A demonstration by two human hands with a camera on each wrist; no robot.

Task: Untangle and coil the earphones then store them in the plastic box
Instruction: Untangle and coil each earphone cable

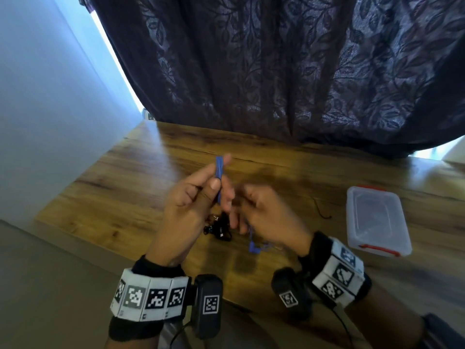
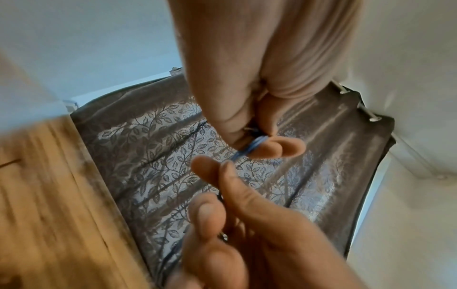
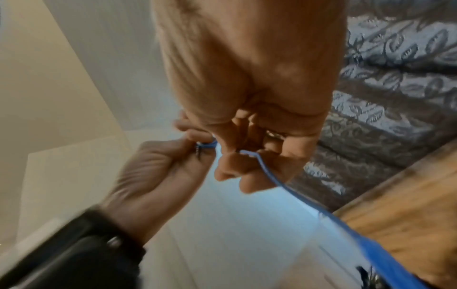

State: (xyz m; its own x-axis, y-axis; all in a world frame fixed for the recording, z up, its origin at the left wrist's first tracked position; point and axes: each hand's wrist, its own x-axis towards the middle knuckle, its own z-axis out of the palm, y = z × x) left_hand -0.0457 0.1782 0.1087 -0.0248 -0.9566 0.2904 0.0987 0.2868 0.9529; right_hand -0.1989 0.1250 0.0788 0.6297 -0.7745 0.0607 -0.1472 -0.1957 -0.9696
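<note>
The blue earphone cable [image 1: 218, 165] is partly wound into a narrow coil, held upright above the wooden table [image 1: 120, 187]. My left hand [image 1: 220, 172] pinches that coil between thumb and fingers. In the left wrist view the coil [image 2: 254, 145] sits at my left hand's fingertips [image 2: 287, 149]. Just to the right, my right hand [image 1: 240, 212], blurred, grips the loose stretch of the same cable [image 3: 270, 176]. Its blue end [image 1: 252, 248] dangles under that hand. The clear plastic box [image 1: 375, 220] with red latches stands on the table to the right, lid on.
A bundle of black earphones [image 1: 218, 229] lies on the table beneath my hands. A thin dark cord [image 1: 323, 212] lies left of the box. A dark leaf-patterned curtain [image 1: 276, 71] hangs along the table's far edge; a pale wall [image 1: 45, 96] stands at left.
</note>
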